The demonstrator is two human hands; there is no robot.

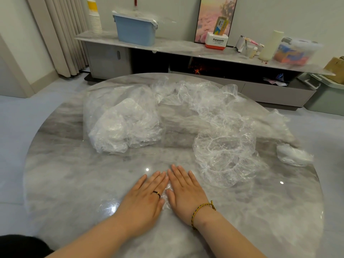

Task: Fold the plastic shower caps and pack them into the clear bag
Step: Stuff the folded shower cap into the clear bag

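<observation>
My left hand [147, 196] and my right hand [186, 190] lie flat side by side near the front of the round marble table [65, 174], fingers straight. They press a flattened clear shower cap [166, 199], of which only a crinkled strip shows between them. The clear bag [119, 123] lies at the table's left middle with several folded caps inside. A heap of loose, crumpled shower caps [221, 142] curves from the table's back to the right of my hands. One small folded cap [292, 154] sits at the right edge.
Behind the table runs a long low cabinet [186, 51] with a blue bin [135, 30], stacked paper cups [95, 20], a Panasonic box [216, 41] and a clear storage tub [296, 51]. A green crate [325, 95] stands on the floor at the right.
</observation>
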